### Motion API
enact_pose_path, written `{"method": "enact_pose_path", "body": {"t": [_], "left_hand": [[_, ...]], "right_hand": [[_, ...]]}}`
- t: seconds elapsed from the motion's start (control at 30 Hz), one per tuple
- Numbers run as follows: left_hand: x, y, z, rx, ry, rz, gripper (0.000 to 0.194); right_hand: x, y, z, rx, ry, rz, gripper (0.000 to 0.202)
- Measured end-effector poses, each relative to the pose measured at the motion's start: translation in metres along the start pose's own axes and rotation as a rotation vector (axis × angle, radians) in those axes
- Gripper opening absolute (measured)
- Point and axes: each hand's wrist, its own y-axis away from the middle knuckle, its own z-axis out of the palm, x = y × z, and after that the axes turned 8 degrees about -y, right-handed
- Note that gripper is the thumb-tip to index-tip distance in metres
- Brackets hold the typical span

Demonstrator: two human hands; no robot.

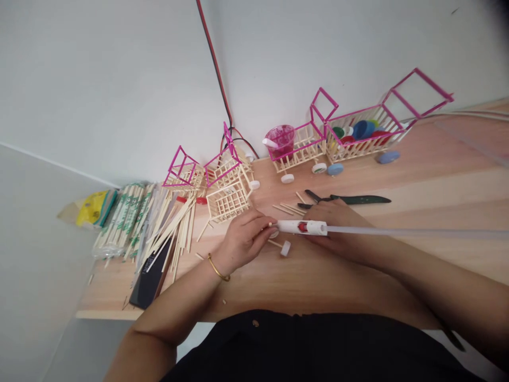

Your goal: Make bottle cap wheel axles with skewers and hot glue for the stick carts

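In the middle of the head view, my left hand [247, 236] pinches a thin wooden stick [271, 225], of which only the end shows. A white bottle cap [274, 233] is just by those fingertips. My right hand [342, 215] is closed around a white glue gun [304, 227] with a red part inside. From its back end runs a long translucent glue stick [405, 231]. The gun's tip points at the left fingertips; whether they touch I cannot tell. Below the gun, another white cap [285, 248] sits on the end of a thin stick.
Small stick-built carts with pink rims stand along the wall, among them a cart holding coloured caps [358, 140]. Near them are a pink cup [280, 140] and a plain stick frame [227, 202]. Dark-handled cutters [358, 200], loose sticks [185, 223], a dark phone-like slab [148, 281] and packaged sticks [127, 217] lie around.
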Motion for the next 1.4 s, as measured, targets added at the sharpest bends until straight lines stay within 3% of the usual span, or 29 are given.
{"method": "enact_pose_path", "body": {"t": [0.2, 1.03, 1.4], "left_hand": [[-0.003, 0.0, -0.003, 0.004, 0.024, -0.024, 0.013], [-0.01, 0.001, -0.002, -0.077, 0.021, 0.0, 0.012], [-0.011, 0.001, -0.002, -0.081, 0.003, -0.011, 0.012]], "right_hand": [[0.009, 0.001, 0.003, 0.066, 0.066, 0.015, 0.018], [0.01, -0.001, 0.005, -0.001, 0.084, 0.028, 0.021], [0.015, 0.0, 0.009, 0.048, 0.121, -0.006, 0.018]]}}
